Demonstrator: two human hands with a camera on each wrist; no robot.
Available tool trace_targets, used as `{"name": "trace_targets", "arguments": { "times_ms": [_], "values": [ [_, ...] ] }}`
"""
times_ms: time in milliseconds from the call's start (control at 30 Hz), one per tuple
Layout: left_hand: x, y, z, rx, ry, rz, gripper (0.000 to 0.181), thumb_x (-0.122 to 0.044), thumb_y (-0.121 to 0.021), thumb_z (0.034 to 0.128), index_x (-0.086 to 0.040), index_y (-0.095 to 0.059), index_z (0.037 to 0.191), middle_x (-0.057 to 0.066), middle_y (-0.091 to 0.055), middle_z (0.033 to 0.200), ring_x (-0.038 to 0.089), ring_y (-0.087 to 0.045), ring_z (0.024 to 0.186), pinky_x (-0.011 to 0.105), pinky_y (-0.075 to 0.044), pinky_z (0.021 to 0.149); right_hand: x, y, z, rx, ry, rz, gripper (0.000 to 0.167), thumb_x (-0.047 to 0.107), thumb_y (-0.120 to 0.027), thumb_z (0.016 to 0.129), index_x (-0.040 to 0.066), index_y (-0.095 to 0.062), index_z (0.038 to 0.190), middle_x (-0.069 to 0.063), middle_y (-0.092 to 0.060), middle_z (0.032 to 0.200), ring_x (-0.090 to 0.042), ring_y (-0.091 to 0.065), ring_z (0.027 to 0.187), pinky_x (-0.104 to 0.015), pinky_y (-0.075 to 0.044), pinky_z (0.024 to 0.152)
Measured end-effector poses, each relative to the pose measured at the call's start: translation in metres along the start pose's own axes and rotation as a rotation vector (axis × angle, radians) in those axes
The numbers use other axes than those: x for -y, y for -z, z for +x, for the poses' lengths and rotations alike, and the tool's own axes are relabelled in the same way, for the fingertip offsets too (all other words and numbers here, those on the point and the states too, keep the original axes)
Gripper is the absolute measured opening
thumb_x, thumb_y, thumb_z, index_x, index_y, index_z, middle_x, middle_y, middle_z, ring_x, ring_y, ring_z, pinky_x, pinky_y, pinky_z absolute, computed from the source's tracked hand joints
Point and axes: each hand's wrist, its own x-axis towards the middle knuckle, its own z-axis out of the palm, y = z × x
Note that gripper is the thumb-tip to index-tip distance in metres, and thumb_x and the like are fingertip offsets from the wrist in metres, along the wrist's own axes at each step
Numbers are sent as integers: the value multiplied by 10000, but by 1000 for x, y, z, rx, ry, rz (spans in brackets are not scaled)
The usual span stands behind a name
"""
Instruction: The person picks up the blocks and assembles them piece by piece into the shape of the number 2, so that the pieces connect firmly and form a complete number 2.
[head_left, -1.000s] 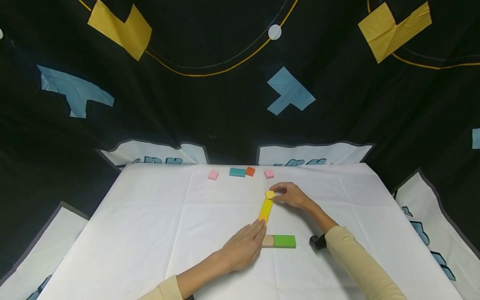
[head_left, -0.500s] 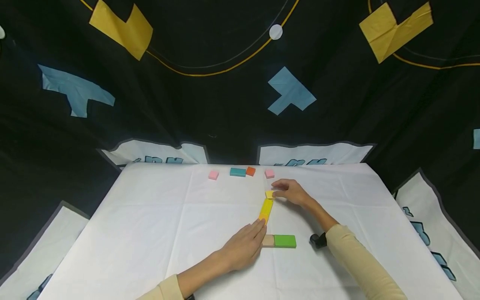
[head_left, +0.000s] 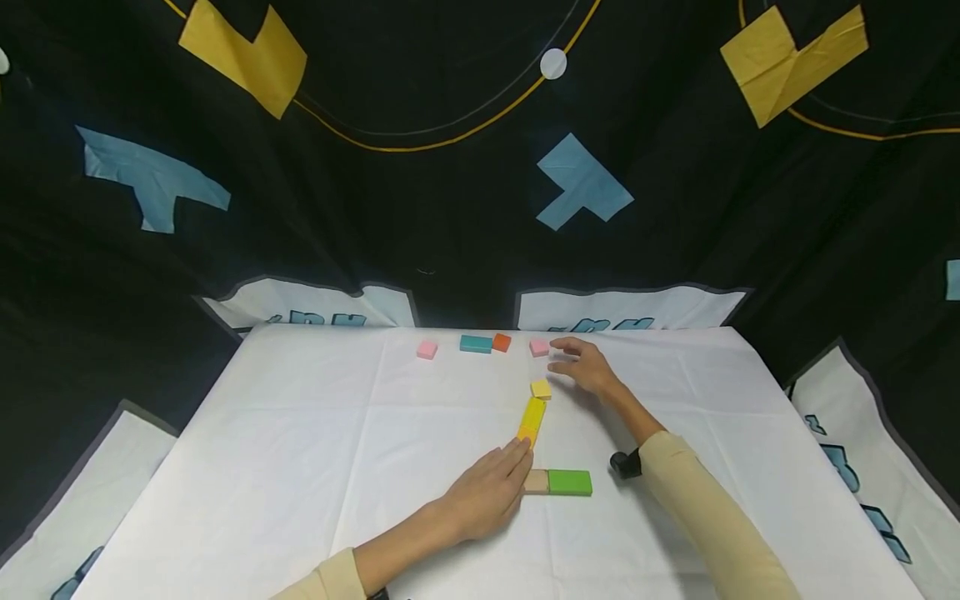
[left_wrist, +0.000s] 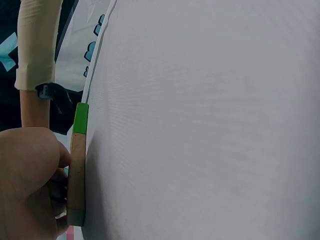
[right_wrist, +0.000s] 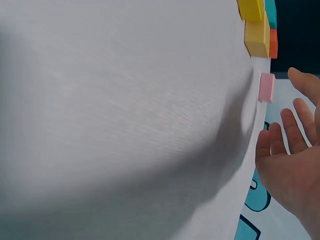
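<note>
One pink block on desk, upper centre, right of the red block | right hand: thumb and fingers spread, holding nothing, near it | left hand: fingers straight, close together, over near end of yellow row, frame centre | judged: pinch opposite sides, lift clear of pale yellow block; light left pressure steadies row

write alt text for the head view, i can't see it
A person's left hand rests over the near end of a line of yellow blocks on a white table, while the open right hand is beside a pink block. A green block lies by the left hand; another pink block, a teal block and a red block sit near the far edge.
</note>
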Motion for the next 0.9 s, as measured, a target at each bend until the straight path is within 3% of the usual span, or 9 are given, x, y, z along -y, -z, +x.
{"name": "trace_targets", "arguments": {
  "times_ms": [467, 900],
  "values": [
    [1, 2, -1, -1, -2, -19, 483, -193, -419, 1067, 55, -410, 1482, 194, -313, 1579, 296, -286, 1460, 416, -303, 1155, 2, -14, 22, 16, -50, -73, 467, 148, -715, 932, 126, -602, 1384, -134, -524, 1449, -343, -450, 1337, -505, -381, 1099],
    [2, 0, -1, -4, -6, -40, 482, -200, -412, 1071, 53, -414, 1481, 192, -312, 1580, 295, -277, 1464, 417, -303, 1156, 1, -10, 32, 72, -60, -173, 491, 190, -656, 976, 162, -541, 1453, -148, -463, 1499, -352, -448, 1327, -501, -401, 1085]
  ]
}}
